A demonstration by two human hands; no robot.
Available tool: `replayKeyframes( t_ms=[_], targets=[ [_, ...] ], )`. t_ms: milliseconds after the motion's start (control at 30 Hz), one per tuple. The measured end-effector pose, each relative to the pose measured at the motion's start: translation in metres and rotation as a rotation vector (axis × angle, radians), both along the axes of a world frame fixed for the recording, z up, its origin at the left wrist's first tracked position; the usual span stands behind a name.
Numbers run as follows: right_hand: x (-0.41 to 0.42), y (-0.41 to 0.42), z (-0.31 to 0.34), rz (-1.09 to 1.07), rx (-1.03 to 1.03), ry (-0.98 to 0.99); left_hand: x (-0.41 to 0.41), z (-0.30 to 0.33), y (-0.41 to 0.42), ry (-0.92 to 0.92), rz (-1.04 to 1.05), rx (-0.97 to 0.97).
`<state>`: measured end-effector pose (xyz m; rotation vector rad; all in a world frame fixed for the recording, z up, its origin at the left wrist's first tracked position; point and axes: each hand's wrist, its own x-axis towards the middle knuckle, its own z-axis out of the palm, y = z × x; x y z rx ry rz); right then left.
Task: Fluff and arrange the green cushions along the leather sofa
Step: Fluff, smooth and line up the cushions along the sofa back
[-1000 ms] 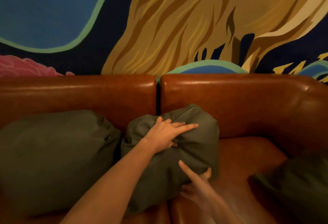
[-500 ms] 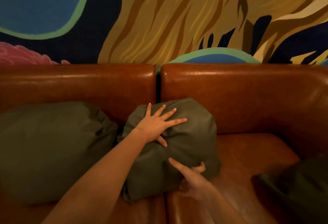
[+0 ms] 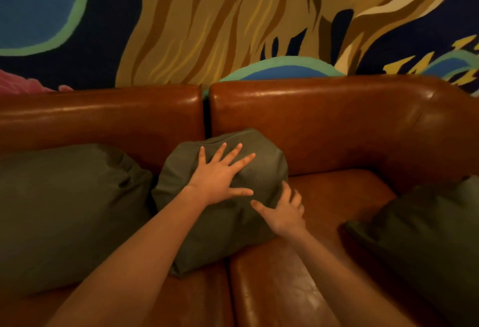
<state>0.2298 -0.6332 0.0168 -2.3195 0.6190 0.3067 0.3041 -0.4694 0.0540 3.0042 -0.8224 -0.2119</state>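
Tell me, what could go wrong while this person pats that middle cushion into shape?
The middle cushion sits on the gap between two seat pads, so the left hand pressing flat might wedge it in. The right hand pushing its side could shove it against the left cushion. The smooth leather sofa may let it slide forward.

brown leather sofa: three green cushions on seat: left, middle, right.
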Motion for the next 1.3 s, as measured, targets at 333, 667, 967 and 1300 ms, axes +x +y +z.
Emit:
replayKeyframes(
  t_ms=[333, 667, 967, 1300],
  targets=[
    [-0.071, -0.148, 0.052, 0.018, -0.402, -0.037, -0.043, 0.030, -0.128, 0.066, -0.103, -0.078],
    [-0.231, -0.317, 0.081, -0.332, -0.449, 0.140, -0.119, 0.039, -0.302, 0.154, -0.301, -0.108],
    [-0.280, -0.436, 0.054, -0.421, -0.397, 0.262, -0.123, 0.008, -0.412, 0.266, -0.286, -0.105],
    [-0.236, -0.502, 0.014, -0.337, -0.220, 0.182, -0.078, -0.025, -0.476, 0.357, -0.150, -0.238]
  ],
)
